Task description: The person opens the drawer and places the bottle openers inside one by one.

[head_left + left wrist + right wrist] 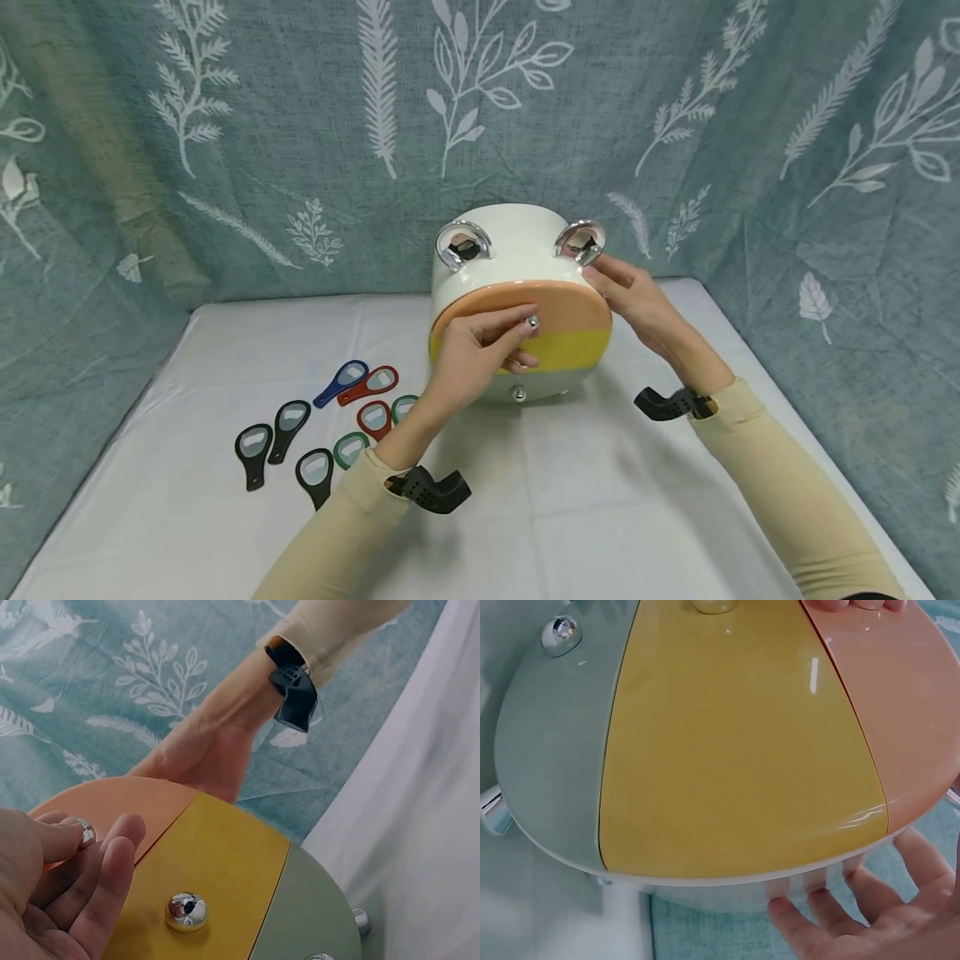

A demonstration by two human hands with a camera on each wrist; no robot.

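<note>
A rounded white cabinet (517,242) stands on the table. Its front carries an orange drawer (566,307) on top, a yellow one (573,350) in the middle and a grey-green one (551,757) at the bottom. My left hand (476,350) pinches the silver knob (532,322) of the orange drawer between thumb and fingers. The yellow drawer's knob (186,911) shows below it in the left wrist view. Fingers spread, my right hand (636,298) rests against the cabinet's right side, just under a silver ear-shaped ring (581,242).
Left of the cabinet lie several bottle openers, among them a blue one (341,383), a red one (367,385) and a black one (253,454). My left forearm partly covers a green one (350,450). A patterned curtain (315,150) surrounds the white table (585,533).
</note>
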